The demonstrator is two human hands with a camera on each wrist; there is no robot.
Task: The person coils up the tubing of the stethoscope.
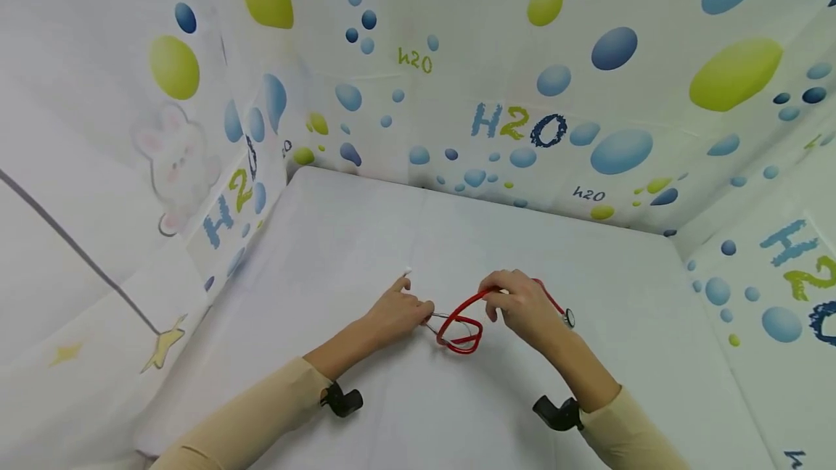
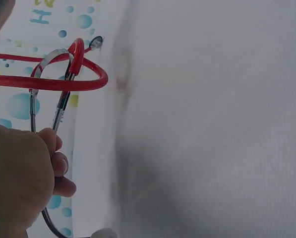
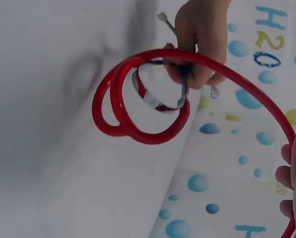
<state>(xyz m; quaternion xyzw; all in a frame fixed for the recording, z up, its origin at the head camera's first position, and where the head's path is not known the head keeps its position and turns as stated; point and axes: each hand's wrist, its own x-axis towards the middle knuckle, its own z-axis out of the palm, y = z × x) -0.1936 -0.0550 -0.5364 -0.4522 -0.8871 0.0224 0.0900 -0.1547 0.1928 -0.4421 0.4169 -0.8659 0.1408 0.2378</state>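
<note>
A stethoscope with red tubing (image 1: 472, 301) is held up between both hands above the white surface. My left hand (image 1: 400, 308) grips its metal ear tubes (image 2: 59, 111), and a pale ear tip (image 1: 408, 270) sticks out past the fingers. The right hand (image 1: 519, 304) holds the tubing farther along, with the chest piece (image 1: 570, 318) hanging beyond it on the right. Between the hands the red tube bends into a loop (image 3: 119, 99) around the metal spring band (image 3: 155, 101). Part of the ear tubes is hidden inside the left fist.
Below the hands lies a white covered table (image 1: 366, 223). Printed curtains (image 1: 483, 78) with blue and green drops rise behind it and on both sides. A black camera mount sits on the left wrist (image 1: 342, 400) and another on the right (image 1: 557, 413).
</note>
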